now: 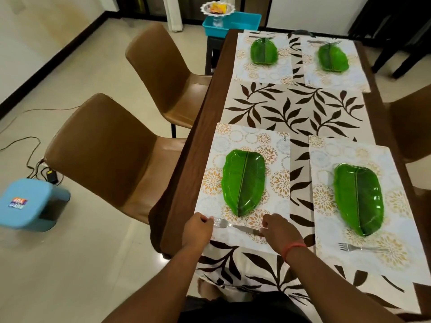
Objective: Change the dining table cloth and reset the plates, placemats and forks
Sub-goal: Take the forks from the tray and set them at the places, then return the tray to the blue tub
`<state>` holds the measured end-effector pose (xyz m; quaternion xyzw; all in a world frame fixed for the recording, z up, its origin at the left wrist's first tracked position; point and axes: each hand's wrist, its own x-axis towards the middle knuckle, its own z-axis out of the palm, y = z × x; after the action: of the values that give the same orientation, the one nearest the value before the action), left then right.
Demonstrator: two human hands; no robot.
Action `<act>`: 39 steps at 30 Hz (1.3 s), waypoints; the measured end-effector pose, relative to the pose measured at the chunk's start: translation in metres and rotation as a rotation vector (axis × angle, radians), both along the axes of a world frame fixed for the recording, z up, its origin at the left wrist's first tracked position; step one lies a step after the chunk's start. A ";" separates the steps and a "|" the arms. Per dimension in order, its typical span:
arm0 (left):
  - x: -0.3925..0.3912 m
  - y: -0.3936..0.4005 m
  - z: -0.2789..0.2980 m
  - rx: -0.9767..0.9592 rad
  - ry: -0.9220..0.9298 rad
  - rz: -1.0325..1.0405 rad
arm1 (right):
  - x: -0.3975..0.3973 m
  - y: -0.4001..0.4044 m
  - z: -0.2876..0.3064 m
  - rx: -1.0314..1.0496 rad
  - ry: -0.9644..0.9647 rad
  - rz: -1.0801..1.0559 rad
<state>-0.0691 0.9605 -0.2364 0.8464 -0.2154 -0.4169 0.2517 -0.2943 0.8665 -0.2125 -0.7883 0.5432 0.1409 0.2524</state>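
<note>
A cream tablecloth [296,108] with brown leaf print covers the dining table. Four patterned placemats lie on it, each bearing a green leaf-shaped plate. On the near left placemat [275,141] sits a plate [243,183], and a fork [233,225] lies flat below it. My left hand [197,229] touches the fork's tine end; my right hand [278,230] pinches its handle end. The near right placemat [396,255] carries a plate [359,198] and a fork [362,248]. Far plates [263,51] [332,57] have forks beyond them.
Two brown chairs [112,155] [163,73] stand along the table's left side, another [410,122] at the right. A blue stool [30,203] and cables lie on the floor at left. A teal tray [233,23] with a white bowl sits beyond the table's far end.
</note>
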 end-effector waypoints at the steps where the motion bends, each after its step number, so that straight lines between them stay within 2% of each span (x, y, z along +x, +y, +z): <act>1: -0.002 0.002 0.008 0.010 -0.038 -0.003 | 0.002 0.001 0.003 -0.036 -0.011 0.006; 5: -0.006 0.015 0.029 0.001 -0.187 0.000 | 0.020 0.010 0.019 -0.129 -0.143 0.081; 10: 0.013 0.037 0.045 -0.081 -0.482 -0.078 | 0.077 0.020 0.037 -0.162 -0.356 0.301; 15: 0.040 0.121 0.039 0.046 -0.709 -0.175 | 0.138 0.059 0.031 -0.101 -0.394 0.533; 19: 0.095 0.202 0.039 0.252 -0.713 -0.136 | 0.213 0.111 0.040 0.003 -0.328 0.742; 25: 0.197 0.275 0.032 0.263 -0.740 -0.088 | 0.356 0.176 0.035 -0.183 -0.213 0.909; 29: 0.264 0.353 0.034 0.327 -0.744 -0.109 | 0.432 0.243 0.012 -0.136 -0.140 0.957; 34: 0.364 0.432 0.060 0.503 -0.714 -0.047 | 0.532 0.311 0.007 -0.086 -0.200 1.001; 39: 0.455 0.422 0.045 0.509 -0.650 -0.096 | 0.623 0.301 -0.001 -0.083 -0.172 0.940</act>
<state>0.3860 1.3821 -0.1919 0.9582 -0.2130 -0.1792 -0.0664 0.3282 1.1677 -0.2140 -0.9667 0.1103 0.1522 0.1734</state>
